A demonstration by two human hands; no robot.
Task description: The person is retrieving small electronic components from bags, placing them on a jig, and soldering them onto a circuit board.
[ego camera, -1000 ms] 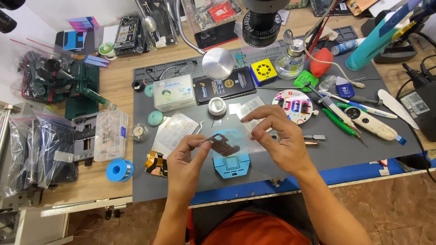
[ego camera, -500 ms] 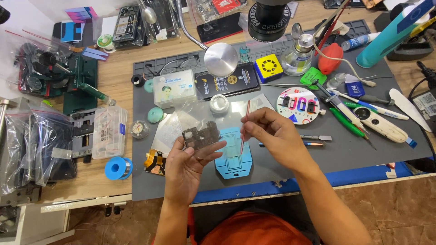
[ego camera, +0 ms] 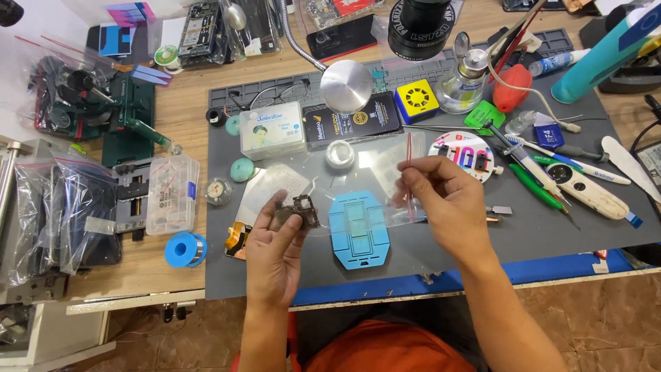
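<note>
My left hand [ego camera: 275, 244] pinches a small dark circuit board [ego camera: 297, 211] between thumb and fingers, just above the grey work mat [ego camera: 523, 234]. To its right, my right hand [ego camera: 444, 200] holds up a clear plastic zip bag [ego camera: 385, 176] by its red-striped edge. Between and below the two hands a blue moulded fixture [ego camera: 358, 229] lies flat on the mat. The board is outside the bag, left of it.
A lamp head [ego camera: 346, 86], a white box [ego camera: 272, 129], a dark box [ego camera: 354, 120], a yellow cube [ego camera: 416, 100], a glass bottle [ego camera: 460, 86], tweezers and pens [ego camera: 544, 172] crowd the mat's far half. A parts box [ego camera: 172, 194], a blue solder reel [ego camera: 184, 249] and bagged parts [ego camera: 58, 213] lie left.
The circuit board has come out of the clear bag. My left hand carried it left and down, while my right hand drew the bag off to the right.
</note>
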